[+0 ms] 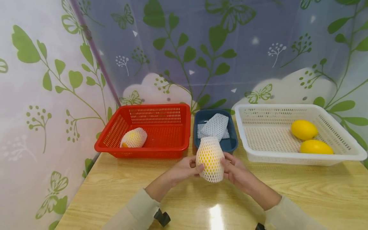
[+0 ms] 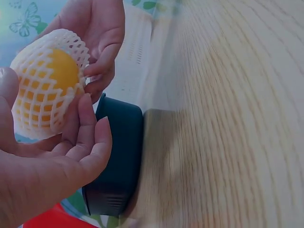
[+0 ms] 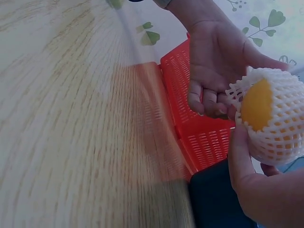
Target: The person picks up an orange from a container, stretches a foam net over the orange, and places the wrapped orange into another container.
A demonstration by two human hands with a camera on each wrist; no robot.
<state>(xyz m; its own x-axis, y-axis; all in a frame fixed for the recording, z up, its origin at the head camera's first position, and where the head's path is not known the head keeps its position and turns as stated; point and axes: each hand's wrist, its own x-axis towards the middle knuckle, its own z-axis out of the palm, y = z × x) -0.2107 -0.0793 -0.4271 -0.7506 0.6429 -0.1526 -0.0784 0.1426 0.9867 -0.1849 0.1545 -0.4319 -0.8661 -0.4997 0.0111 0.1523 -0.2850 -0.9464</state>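
Both hands hold a yellow oval fruit in a white foam net above the table, in front of the blue bin. My left hand grips its left side, thumb in front. The right hand pinches the net from the right. Bare yellow skin shows through the net's open end in the left wrist view. In the right wrist view, the right thumb lies along that opening's rim, and the left hand is behind the fruit. White foam nets lie in the blue bin.
A red basket on the left holds one netted yellow fruit. On the right, a white basket contains two bare yellow fruits. The wooden table meets a patterned curtain behind the containers.
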